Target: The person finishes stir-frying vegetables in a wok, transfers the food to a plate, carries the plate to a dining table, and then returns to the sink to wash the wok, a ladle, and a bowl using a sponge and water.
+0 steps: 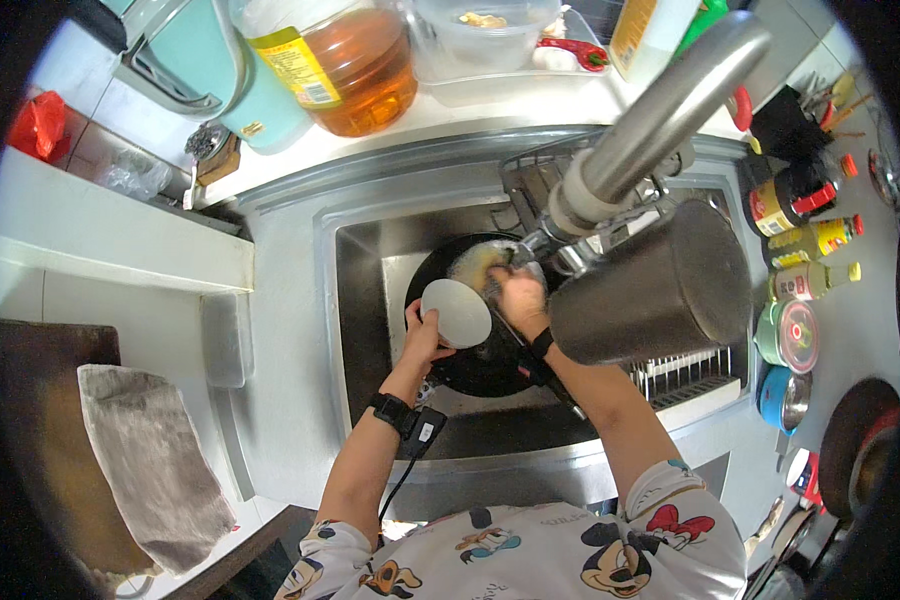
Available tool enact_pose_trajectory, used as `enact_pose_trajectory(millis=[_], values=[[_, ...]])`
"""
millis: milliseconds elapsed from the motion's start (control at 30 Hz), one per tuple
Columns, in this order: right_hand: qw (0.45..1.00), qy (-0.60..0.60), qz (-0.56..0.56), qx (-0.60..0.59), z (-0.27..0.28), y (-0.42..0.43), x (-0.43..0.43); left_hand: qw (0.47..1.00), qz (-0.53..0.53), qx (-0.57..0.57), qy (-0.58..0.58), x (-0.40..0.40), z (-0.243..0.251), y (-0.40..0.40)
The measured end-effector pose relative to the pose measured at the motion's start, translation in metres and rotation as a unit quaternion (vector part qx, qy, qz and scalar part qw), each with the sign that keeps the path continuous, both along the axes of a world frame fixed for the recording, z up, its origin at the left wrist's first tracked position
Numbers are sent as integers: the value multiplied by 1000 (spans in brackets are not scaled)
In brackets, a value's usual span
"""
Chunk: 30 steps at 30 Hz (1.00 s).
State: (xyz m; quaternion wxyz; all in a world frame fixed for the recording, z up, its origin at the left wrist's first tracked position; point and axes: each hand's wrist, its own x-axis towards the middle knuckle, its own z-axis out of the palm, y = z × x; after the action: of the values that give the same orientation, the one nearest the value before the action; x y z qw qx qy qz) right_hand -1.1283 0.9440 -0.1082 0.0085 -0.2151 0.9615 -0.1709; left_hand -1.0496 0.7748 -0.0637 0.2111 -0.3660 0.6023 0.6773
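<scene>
My left hand (420, 334) grips a white bowl (461, 315) by its side, tilted above a black wok (487, 375) in the stainless steel sink (364, 300). Just beyond the bowl, my right hand (521, 300) is closed on a pale yellowish scrubber (476, 262). Motion blur hides the scrubber's exact shape and some of the fingers. Both are close to the faucet's outlet (523, 255), over the wok's far side. The wok's handle (559, 386) slants towards the sink's near right, beneath my right forearm.
A thick faucet pipe (645, 127) and a dark cylinder (645, 292) rise over the sink's right side. A dish rack (682, 379) stands below the cylinder. An oil jug (367, 67) and plastic containers (487, 37) line the back ledge; bottles (814, 236) stand right.
</scene>
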Motion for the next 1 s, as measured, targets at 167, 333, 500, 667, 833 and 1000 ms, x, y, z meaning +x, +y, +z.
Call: enact_pose_trajectory(millis=[167, 333, 500, 667, 833, 1000], values=[[988, -21, -102, 114, -133, 99, -20, 980, 107, 163, -30, -16, -38, 23], [848, -427, -61, -308, 22, 33, -1, 878, 327, 333, -103, 7, -36, 1], [951, -86, -61, -290, 44, -8, 47, 822, 350, 414, -178, 1, -39, 30], [688, -484, -128, -525, -67, 43, -31, 841, 121, 501, -166, 18, -39, 22], [618, -650, -161, -412, -73, 32, -8, 944, 196, 262, -34, 26, 5, 40], [673, -635, -211, -314, -61, 44, -10, 953, 212, 207, 62, 25, 11, 34]])
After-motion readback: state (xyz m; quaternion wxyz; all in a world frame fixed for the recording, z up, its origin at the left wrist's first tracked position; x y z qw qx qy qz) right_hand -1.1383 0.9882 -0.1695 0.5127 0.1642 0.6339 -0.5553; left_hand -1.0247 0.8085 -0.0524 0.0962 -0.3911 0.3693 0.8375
